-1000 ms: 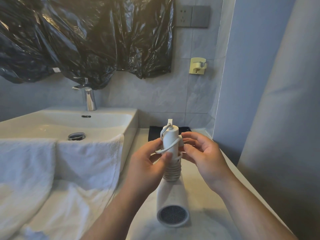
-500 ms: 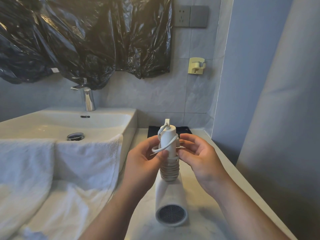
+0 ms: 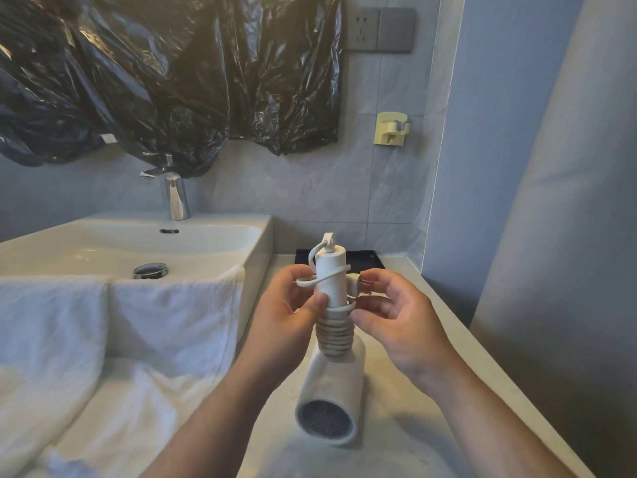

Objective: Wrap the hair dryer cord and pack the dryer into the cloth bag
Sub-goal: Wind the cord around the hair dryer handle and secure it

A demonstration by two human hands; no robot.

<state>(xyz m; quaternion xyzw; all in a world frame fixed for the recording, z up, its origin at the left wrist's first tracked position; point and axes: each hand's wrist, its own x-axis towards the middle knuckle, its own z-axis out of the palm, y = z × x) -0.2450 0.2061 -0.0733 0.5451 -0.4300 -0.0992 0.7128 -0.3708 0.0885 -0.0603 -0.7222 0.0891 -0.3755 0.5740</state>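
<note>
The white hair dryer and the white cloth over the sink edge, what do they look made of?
White hair dryer: probably matte plastic, smooth with soft, even shading. White draped cloth: looks like terry towelling, likely cotton, with fuzzy nap and soft folds.

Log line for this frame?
step: wrap | left hand: grips dryer handle | right hand: pinches plug | cord: mostly coiled | dryer: on counter

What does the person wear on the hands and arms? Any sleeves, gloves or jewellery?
Nothing is worn. The left hand and right hand are bare: no gloves, rings or watch show. Both forearms are bare too, with no sleeve in view.
</note>
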